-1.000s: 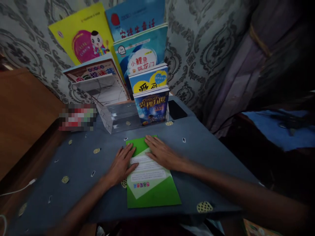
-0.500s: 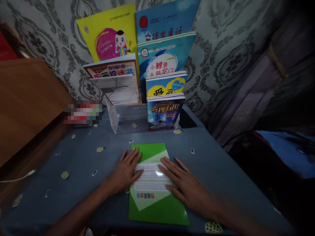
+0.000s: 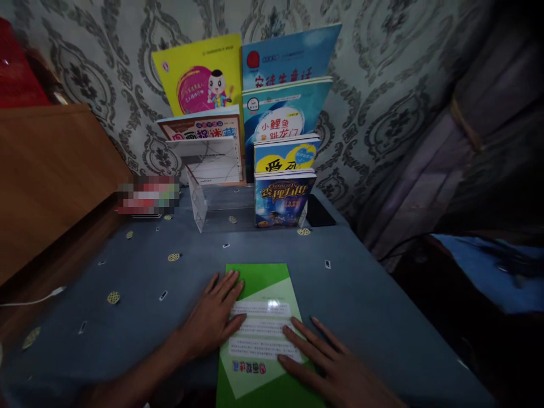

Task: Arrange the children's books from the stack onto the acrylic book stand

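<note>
A green book (image 3: 263,277) with a pale printed panel lies closed on the cloth-covered table, its text upside down to me. My left hand (image 3: 219,309) rests on its left edge, fingers spread and pointing away from me. On the lower right part of the cover lies my right hand (image 3: 321,357), its fingers stretched out over the panel. Neither hand grips anything. Beyond the book stands a clear acrylic book rack (image 3: 221,215) with books in its tiers.
In the rack are a yellow book (image 3: 198,68), a blue book (image 3: 293,54), a teal book (image 3: 289,107) and a dark blue book (image 3: 284,201). A black flat object (image 3: 321,211) lies to its right. A white cable (image 3: 38,300) crosses the left side. A wooden cabinet (image 3: 51,170) borders the table.
The view has tilted up a little, so the book and rack appear lower. My right hand has slid down the cover toward me. The left hand stays at the left edge.
</note>
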{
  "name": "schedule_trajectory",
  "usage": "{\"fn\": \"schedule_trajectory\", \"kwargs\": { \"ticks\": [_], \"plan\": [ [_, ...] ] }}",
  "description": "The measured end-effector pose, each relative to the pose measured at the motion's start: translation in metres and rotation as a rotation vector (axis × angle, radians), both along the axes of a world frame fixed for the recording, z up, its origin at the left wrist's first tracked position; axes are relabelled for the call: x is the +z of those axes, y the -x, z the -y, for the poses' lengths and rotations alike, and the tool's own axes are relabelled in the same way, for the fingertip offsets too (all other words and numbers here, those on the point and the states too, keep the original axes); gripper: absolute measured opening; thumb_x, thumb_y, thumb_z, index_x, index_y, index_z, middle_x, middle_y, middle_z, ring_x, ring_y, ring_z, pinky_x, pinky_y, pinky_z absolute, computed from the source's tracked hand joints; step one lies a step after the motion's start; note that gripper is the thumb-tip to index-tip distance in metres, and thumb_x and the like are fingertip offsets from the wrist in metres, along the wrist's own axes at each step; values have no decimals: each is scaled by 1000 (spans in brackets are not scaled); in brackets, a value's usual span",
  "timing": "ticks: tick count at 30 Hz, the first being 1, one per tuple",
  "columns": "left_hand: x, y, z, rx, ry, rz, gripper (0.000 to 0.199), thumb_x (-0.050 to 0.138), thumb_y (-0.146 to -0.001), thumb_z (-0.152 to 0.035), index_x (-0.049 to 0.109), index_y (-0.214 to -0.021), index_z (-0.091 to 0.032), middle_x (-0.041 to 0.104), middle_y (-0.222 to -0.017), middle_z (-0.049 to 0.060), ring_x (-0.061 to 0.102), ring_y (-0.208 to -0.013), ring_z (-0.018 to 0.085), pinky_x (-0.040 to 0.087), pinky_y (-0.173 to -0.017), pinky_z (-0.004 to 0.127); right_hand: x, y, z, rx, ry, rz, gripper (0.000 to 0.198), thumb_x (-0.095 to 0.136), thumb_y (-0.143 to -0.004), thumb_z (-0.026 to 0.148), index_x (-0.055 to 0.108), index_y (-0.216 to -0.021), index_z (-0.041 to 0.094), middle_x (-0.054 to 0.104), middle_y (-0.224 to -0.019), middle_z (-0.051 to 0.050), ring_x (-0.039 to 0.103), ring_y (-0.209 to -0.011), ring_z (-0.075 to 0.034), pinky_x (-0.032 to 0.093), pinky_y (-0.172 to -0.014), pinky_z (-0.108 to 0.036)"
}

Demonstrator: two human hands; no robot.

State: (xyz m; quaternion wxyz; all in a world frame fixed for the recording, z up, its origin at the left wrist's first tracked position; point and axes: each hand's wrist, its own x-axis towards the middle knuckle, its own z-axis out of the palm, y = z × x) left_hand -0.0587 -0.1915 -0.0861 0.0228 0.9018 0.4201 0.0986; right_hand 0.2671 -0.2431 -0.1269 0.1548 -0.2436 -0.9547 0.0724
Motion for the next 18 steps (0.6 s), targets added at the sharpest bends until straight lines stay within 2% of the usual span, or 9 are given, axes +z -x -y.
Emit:
{"fn": "schedule_trajectory", "kwargs": {
  "ticks": [3,6,8,10,13,16,18],
  "plan": [
    [-3,9,4,-41,-44,74,53,43,-105,-36,35,-155,-21,41,-159,12,36,-149,25,37,-120,49,4,0,1,-13,-18,-31,70,62,-94,29,32,-157,37,44,-157,-8,43,-144,-31,39,-116,-51],
    [-4,26,13,-148,-53,198,53,38,-103,-19,34,-155,-29,50,-154,7,43,-145,20,43,-117,45,13,0,-3,2,38,-89,58,61,-96,33,44,-151,37,55,-149,-6,47,-141,-29,46,-111,-46],
    [0,37,21,-172,-7,274,60,34,-101,-10,31,-156,-33,49,-155,4,42,-146,17,45,-116,42,26,2,-7,-10,108,-150,47,57,-98,31,53,-145,35,63,-141,-6,50,-139,-27,51,-107,-41],
    [5,43,28,-127,75,338,63,32,-100,-9,30,-156,-37,43,-158,2,39,-147,18,45,-116,42,42,6,-11,-51,206,-239,39,52,-101,31,59,-139,31,68,-135,-7,55,-135,-24,53,-104,-39],
    [15,41,29,-56,214,482,53,39,-103,-23,36,-154,-37,42,-159,3,39,-148,22,43,-117,44,71,14,-20,-154,344,-422,36,47,-103,41,68,-129,29,73,-125,-9,67,-120,-24,56,-101,-39],
    [25,29,17,18,319,714,46,50,-99,-46,55,-142,-29,54,-150,8,44,-144,29,41,-117,49,93,21,-37,-254,435,-559,40,50,-99,53,73,-119,27,78,-112,-9,74,-104,-27,59,-95,-41],
    [33,18,4,100,385,860,48,52,-96,-56,64,-130,-26,62,-140,10,51,-137,32,42,-115,49,100,26,-52,-317,460,-626,40,53,-97,54,74,-116,25,78,-109,-9,74,-100,-27,59,-92,-41]
  ]
}}
